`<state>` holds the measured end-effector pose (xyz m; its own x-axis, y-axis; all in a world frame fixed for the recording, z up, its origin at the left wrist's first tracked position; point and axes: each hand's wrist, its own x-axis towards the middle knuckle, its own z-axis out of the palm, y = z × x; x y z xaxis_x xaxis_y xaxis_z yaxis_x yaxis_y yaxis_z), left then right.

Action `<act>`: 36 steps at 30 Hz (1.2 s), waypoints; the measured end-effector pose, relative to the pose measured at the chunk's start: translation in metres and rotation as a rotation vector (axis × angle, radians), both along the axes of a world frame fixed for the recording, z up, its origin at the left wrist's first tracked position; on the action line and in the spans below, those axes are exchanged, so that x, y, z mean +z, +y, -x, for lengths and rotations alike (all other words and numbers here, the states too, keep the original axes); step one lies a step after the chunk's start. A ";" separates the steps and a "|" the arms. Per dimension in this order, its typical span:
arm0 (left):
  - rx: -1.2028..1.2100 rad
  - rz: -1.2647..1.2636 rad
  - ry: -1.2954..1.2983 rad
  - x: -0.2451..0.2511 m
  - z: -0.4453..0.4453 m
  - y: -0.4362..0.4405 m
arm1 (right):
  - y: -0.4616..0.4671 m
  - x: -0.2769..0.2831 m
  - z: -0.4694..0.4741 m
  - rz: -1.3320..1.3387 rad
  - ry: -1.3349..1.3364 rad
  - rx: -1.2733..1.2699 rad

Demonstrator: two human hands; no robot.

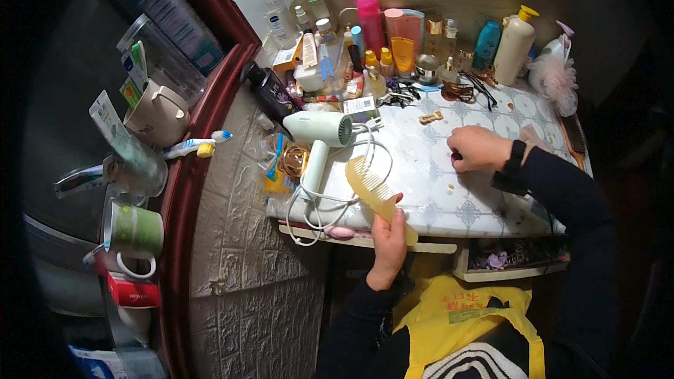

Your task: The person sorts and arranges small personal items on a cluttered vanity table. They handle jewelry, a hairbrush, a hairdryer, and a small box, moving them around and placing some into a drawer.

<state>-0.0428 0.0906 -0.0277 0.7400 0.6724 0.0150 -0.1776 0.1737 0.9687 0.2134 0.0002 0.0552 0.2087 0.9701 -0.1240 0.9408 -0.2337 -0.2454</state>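
Note:
My left hand point(388, 242) grips a pale yellow wide-tooth comb point(371, 189) by its handle, at the front edge of the dressing table point(421, 179). The comb's teeth point up and to the right. My right hand point(480, 148) is closed above the right half of the tabletop. A small dark object point(457, 157) shows between its fingers, too hidden to identify. Left of the comb lies a pale green hair dryer point(317, 129), its white cord point(337, 200) looped around it and over the table edge. A small beige hair clip point(431, 118) lies beyond my right hand.
Bottles and tubes crowd the back, including a pink bottle point(370, 23) and a cream pump bottle point(516, 47). Eyeglasses point(480, 89) lie before them. A hairbrush point(574, 137) rests at the right edge. An open drawer point(511, 275) juts out below. Cups and toothbrushes point(197, 146) stand left.

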 end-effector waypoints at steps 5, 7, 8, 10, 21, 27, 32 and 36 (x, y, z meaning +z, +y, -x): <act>0.006 -0.146 -0.029 -0.005 -0.010 0.011 | 0.052 0.074 -0.018 -0.134 0.209 -0.044; 0.036 -0.216 -0.042 -0.007 -0.011 0.011 | 0.084 0.098 -0.022 -0.348 0.158 -0.033; 0.007 -0.205 -0.002 -0.007 -0.009 0.011 | 0.101 0.106 -0.022 -0.365 0.234 -0.074; -0.010 -0.260 0.013 -0.008 -0.008 0.013 | 0.140 0.114 -0.021 -0.413 0.352 -0.111; -0.068 -0.221 0.014 -0.004 -0.003 0.029 | 0.300 0.063 -0.011 -0.304 -0.222 -0.010; -0.079 -0.162 -0.030 -0.006 -0.002 0.029 | 0.318 0.052 -0.016 -0.275 -0.359 -0.059; -0.096 -0.175 -0.020 -0.008 -0.002 0.031 | 0.322 0.048 -0.017 -0.386 -0.309 -0.035; -0.049 -0.228 -0.062 -0.009 -0.004 0.031 | 0.327 0.047 -0.015 -0.452 -0.304 -0.029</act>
